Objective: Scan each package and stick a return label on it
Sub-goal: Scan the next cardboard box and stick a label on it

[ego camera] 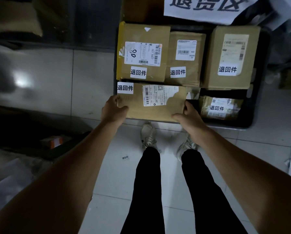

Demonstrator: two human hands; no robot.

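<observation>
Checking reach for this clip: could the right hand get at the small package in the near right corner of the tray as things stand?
Probably yes, once it lets go. The right hand grips the flat box at its right end, and the small package lies just beside it in the tray, top uncovered, nothing between.

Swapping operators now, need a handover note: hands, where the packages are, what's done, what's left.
Left hand grips the near-left corner of the flat box; right hand grips its near-right corner. The box sits at the front left of the dark tray, whether fully set down I cannot tell.
In the tray: large box back left, middle box, tall box back right, small wrapped parcel front right.
Done: all five show a white return label.
Left: release the flat box. A loose label lies on the floor by the feet. Scanning cannot be judged from this view.
</observation>
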